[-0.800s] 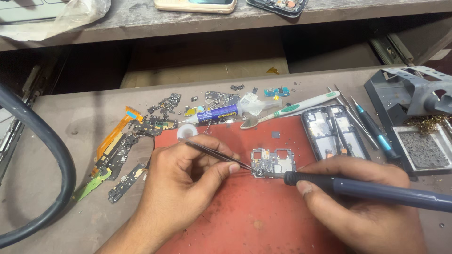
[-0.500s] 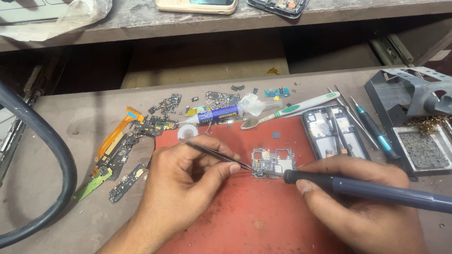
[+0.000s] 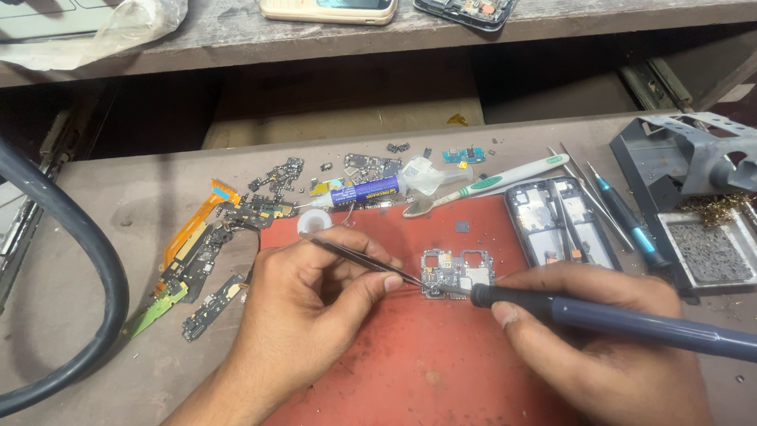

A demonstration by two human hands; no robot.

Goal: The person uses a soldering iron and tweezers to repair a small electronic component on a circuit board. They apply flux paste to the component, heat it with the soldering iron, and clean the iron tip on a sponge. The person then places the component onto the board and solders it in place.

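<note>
The left hand [image 3: 307,308] has its fingers [image 3: 371,285] pinched shut on a pair of thin dark tweezers [image 3: 359,259], whose points reach just past the fingertips to the lower left corner of a small circuit board [image 3: 457,272]. The right hand [image 3: 599,347] has its fingers [image 3: 509,314] wrapped closed around a dark soldering iron [image 3: 631,322]; the iron's tip meets the board's lower edge close to the tweezer points, but the exact contact spot is too small to make out. The iron's handle runs off the right border of the view, and both forearms are cut off at the bottom. The board lies flat on a red mat [image 3: 410,371], just ahead of both sets of fingertips and between them. The lower part of the mat is hidden under the two hands. Beyond the left fingers, a small white roll [image 3: 314,222] sits at the mat's far corner, with a blue-labelled tube [image 3: 371,189] and a green-and-white toothbrush [image 3: 493,181] farther out on the counter [image 3: 87,237]. To the left of the left fingers lie scattered flex cables and board scraps [image 3: 197,260], crowding that side. Beyond the right fingers rests a phone frame [image 3: 560,225], with a blue screwdriver [image 3: 627,221] beside it. Open mat shows only in the narrow strip between the wrists and behind the board.
</note>
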